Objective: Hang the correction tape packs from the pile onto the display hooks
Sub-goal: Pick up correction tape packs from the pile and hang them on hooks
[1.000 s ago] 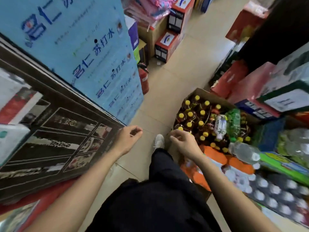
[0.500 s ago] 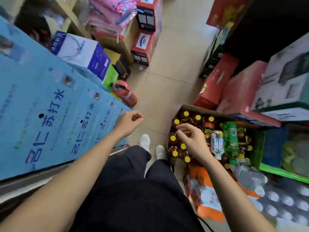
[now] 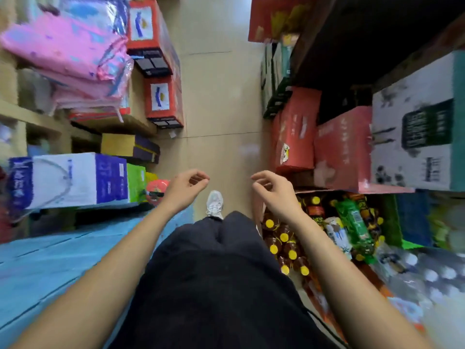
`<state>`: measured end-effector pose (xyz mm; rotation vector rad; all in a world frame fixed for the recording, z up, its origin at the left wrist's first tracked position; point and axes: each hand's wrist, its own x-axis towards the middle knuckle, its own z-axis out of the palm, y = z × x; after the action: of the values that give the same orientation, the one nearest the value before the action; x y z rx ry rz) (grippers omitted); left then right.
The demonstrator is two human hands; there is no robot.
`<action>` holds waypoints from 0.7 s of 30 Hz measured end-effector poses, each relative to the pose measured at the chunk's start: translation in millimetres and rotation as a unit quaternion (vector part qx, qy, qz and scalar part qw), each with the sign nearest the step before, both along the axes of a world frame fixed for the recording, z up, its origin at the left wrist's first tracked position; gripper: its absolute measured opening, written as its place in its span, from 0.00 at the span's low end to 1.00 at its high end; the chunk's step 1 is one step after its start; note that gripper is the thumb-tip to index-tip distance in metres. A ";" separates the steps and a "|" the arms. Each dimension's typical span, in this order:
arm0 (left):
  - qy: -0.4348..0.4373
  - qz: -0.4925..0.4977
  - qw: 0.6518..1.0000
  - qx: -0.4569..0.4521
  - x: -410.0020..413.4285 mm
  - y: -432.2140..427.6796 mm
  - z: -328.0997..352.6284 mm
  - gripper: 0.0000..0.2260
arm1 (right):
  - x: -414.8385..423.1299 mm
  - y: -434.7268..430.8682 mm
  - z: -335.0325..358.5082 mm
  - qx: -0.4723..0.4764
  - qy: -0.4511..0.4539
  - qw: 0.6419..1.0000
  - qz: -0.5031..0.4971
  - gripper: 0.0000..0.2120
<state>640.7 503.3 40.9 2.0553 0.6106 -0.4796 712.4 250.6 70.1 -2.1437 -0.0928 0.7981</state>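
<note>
Nothing is gripped: the left hand (image 3: pixel 185 188) and right hand (image 3: pixel 274 192) are held out loosely curled (thumbs near forefingers) over the floor (image 3: pixel 221 96). Bottles (image 3: pixel 284 238) are seen right, boxes (image 3: pixel 161 99) left. The tape packs cannot be made out.

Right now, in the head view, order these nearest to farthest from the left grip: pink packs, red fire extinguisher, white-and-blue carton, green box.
From the left grip:
1. Red fire extinguisher, just to its left.
2. Green box, beyond the extinguisher.
3. White-and-blue carton, farther left.
4. Pink packs, top left, on a shelf.
</note>
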 end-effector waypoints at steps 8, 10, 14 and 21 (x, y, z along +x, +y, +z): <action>-0.090 -0.014 0.996 -0.025 160.2 41.2 38.0 0.03 | 70.8 5.1 6.0 -0.055 0.051 0.995 -0.069 0.07; -0.103 -0.009 0.995 -0.018 198.7 56.1 44.4 0.03 | 108.6 17.0 5.5 -0.052 0.068 0.994 -0.066 0.08; -0.083 -0.016 0.996 0.001 262.4 94.1 41.9 0.04 | 213.6 49.3 -14.1 -0.054 0.050 0.997 -0.015 0.06; -0.021 0.050 0.998 0.032 327.5 163.9 50.7 0.04 | 395.9 153.0 -8.5 -0.042 0.007 0.995 0.095 0.07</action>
<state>968.3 667.1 91.6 2.0773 0.7086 -0.3623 1108.3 403.6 61.6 -2.2325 -0.2630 0.9415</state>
